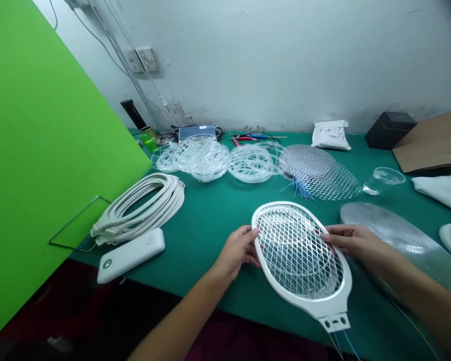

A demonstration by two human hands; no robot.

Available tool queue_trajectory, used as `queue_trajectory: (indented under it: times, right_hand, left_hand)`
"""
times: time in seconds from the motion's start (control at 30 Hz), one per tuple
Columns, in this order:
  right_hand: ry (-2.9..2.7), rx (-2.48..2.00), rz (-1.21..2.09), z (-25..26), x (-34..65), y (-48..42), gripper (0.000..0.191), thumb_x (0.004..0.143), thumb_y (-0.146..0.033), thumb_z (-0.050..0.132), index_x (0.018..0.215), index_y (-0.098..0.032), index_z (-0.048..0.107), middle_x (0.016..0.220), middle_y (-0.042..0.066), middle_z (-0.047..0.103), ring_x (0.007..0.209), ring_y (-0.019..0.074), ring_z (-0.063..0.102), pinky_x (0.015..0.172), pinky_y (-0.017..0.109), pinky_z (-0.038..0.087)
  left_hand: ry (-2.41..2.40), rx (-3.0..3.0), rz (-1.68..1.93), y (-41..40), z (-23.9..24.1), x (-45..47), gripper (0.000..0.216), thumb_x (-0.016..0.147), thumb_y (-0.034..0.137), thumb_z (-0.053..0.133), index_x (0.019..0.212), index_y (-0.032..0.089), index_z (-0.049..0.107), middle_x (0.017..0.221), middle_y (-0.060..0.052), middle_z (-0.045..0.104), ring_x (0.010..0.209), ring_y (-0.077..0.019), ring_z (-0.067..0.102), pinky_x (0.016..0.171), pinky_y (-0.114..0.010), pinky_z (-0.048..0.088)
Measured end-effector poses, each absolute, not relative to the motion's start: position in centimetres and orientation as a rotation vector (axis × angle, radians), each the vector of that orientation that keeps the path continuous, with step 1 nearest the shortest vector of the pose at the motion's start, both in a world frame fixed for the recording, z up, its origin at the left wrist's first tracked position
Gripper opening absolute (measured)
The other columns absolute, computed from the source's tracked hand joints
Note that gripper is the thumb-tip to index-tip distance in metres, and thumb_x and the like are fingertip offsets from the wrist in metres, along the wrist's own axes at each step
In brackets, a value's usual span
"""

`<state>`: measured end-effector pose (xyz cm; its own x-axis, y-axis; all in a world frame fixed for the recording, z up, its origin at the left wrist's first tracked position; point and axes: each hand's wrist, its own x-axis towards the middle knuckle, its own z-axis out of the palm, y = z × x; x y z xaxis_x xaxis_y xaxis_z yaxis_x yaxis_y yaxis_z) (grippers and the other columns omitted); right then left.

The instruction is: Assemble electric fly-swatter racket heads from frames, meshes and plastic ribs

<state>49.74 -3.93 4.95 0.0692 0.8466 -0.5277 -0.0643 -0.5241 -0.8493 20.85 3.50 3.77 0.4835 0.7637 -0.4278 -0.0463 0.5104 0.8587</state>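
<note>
Between my two hands is the white head of an electric mosquito swatter (300,250), an oval frame with metal mesh across it. Its neck points toward me, and thin blue and brown wires trail from the neck's end. My left hand (238,250) grips the left rim, thumb on top and fingers underneath. On the right rim, my right hand (348,240) has its fingers closed over the frame. The far end of the head is tilted over the green table (203,230). Fingers beneath the frame are partly hidden.
Stacked white oval frames (143,208) and a white power bank (131,254) lie left. Behind are clear plastic rings (206,158), mesh sheets (319,170), blue wires (302,188) and red-handled pliers (244,139). A plastic cup (383,179) and more mesh (402,238) sit right.
</note>
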Motion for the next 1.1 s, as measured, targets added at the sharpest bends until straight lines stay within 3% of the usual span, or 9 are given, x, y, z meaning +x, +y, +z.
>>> queue_trajectory:
  times: [0.13, 0.2, 0.27, 0.37, 0.6, 0.73, 0.97, 1.1]
  right_hand:
    - [-0.793, -1.695, 1.386, 4.8, 50.6, -1.6, 0.072, 0.068, -0.041, 0.084, 0.133, -0.021, 0.061, 0.073, 0.011, 0.072, 0.058, 0.026, 0.066, 0.055, 0.04, 0.05]
    - [-0.779, -1.722, 1.323, 4.5, 50.8, -0.5, 0.064, 0.073, -0.048, 0.078, 0.129, -0.02, 0.064, 0.071, 0.009, 0.07, 0.057, 0.0233, 0.064, 0.053, 0.037, 0.048]
    - [-0.782, -1.726, 1.296, 4.1, 50.8, 0.6, 0.045, 0.078, -0.049, 0.073, 0.108, -0.016, 0.072, 0.07, 0.008, 0.068, 0.058, 0.0185, 0.062, 0.054, 0.033, 0.046]
    - [-0.782, -1.727, 1.297, 3.7, 50.7, 1.9, 0.031, 0.078, -0.042, 0.074, 0.087, -0.012, 0.073, 0.068, 0.005, 0.065, 0.057, 0.0126, 0.059, 0.056, 0.028, 0.044]
    - [-0.793, -1.843, 1.259, 4.0, 49.8, 3.8, 0.051, 0.078, -0.028, 0.074, 0.121, -0.002, 0.067, 0.067, 0.008, 0.07, 0.053, 0.0103, 0.059, 0.058, 0.032, 0.042]
    - [-0.857, -1.936, 1.203, 4.2, 49.7, 4.1, 0.048, 0.075, -0.026, 0.076, 0.119, -0.008, 0.069, 0.065, 0.007, 0.071, 0.052, 0.012, 0.061, 0.06, 0.038, 0.045]
    - [-0.952, -2.0, 1.196, 3.6, 50.5, 3.9, 0.06, 0.07, -0.039, 0.075, 0.12, -0.008, 0.068, 0.07, 0.009, 0.073, 0.055, 0.0146, 0.065, 0.059, 0.038, 0.047]
    - [-1.02, -2.059, 1.177, 3.6, 50.9, 3.9, 0.046, 0.074, -0.036, 0.078, 0.115, -0.015, 0.073, 0.076, 0.008, 0.075, 0.059, 0.0169, 0.068, 0.056, 0.033, 0.052]
  left_hand:
    - [0.944, 0.98, 0.566, 4.9, 4.0, 21.3, 0.038, 0.083, 0.046, 0.072, 0.097, 0.012, 0.064, 0.071, -0.005, 0.068, 0.054, -0.0138, 0.064, 0.045, -0.021, 0.054]
    - [0.933, 1.0, 0.554, 5.4, 4.1, 21.3, 0.037, 0.083, 0.045, 0.072, 0.099, 0.012, 0.065, 0.071, -0.004, 0.068, 0.055, -0.0138, 0.065, 0.046, -0.021, 0.056]
    - [0.922, 1.008, 0.544, 5.8, 4.1, 21.2, 0.037, 0.083, 0.045, 0.072, 0.1, 0.013, 0.065, 0.071, -0.003, 0.068, 0.053, -0.0129, 0.064, 0.045, -0.02, 0.055]
    - [0.908, 1.008, 0.522, 6.1, 4.0, 21.0, 0.037, 0.083, 0.046, 0.072, 0.101, 0.014, 0.064, 0.07, -0.002, 0.068, 0.052, -0.0126, 0.064, 0.044, -0.02, 0.055]
    - [0.966, 0.955, 0.468, 6.0, 3.5, 21.1, 0.032, 0.084, 0.041, 0.072, 0.098, 0.013, 0.065, 0.074, -0.004, 0.069, 0.049, -0.0116, 0.064, 0.041, -0.018, 0.054]
    - [0.977, 0.884, 0.473, 6.0, 3.4, 21.1, 0.034, 0.09, 0.043, 0.065, 0.096, 0.009, 0.067, 0.071, -0.007, 0.069, 0.049, -0.0128, 0.065, 0.045, -0.02, 0.056]
    - [0.977, 0.849, 0.404, 5.9, 3.5, 21.2, 0.025, 0.091, 0.033, 0.065, 0.092, 0.008, 0.068, 0.065, -0.008, 0.071, 0.051, -0.0143, 0.067, 0.047, -0.02, 0.057]
    - [0.982, 0.847, 0.383, 5.9, 3.4, 21.3, 0.022, 0.092, 0.03, 0.064, 0.091, 0.008, 0.069, 0.064, -0.007, 0.07, 0.05, -0.0138, 0.067, 0.046, -0.02, 0.057]
